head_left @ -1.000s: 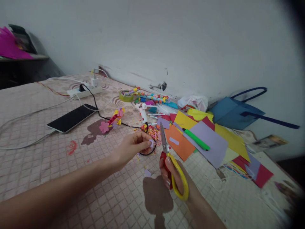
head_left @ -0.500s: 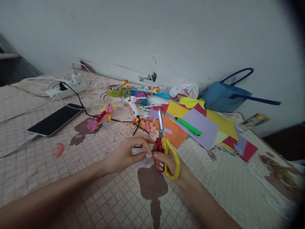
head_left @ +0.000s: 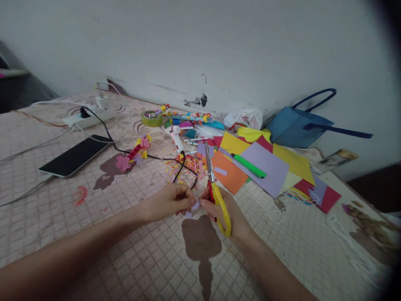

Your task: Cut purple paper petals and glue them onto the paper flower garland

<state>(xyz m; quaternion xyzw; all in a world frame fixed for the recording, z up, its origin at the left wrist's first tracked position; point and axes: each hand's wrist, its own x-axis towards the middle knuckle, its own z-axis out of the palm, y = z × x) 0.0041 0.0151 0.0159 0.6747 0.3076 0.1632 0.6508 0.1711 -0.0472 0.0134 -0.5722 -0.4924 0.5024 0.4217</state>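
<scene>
My left hand (head_left: 169,202) pinches a small piece of lilac paper (head_left: 196,205) between thumb and fingertips. On the other side, my right hand (head_left: 224,207) has its fingertips at the same piece. That hand also holds a pair of scissors (head_left: 222,207) with yellow and red handles, the blades pointing away from me and looking closed. Just below the left fingertips a second lilac scrap shows. Beyond the blades, a lilac paper strip (head_left: 221,171) lies on an orange sheet (head_left: 230,177).
Coloured sheets with a green marker (head_left: 249,165) lie right of centre, before a blue bag (head_left: 299,126). A white glue gun (head_left: 176,138) stands behind paper shreds (head_left: 191,166). At left are a phone (head_left: 75,156), a power strip (head_left: 89,120), cables and a flower-covered piece (head_left: 134,153).
The scissors have turned in my right hand, their blades tipping away and slightly left. My left fingers have curled in closer around the lilac paper, and the view has shifted slightly.
</scene>
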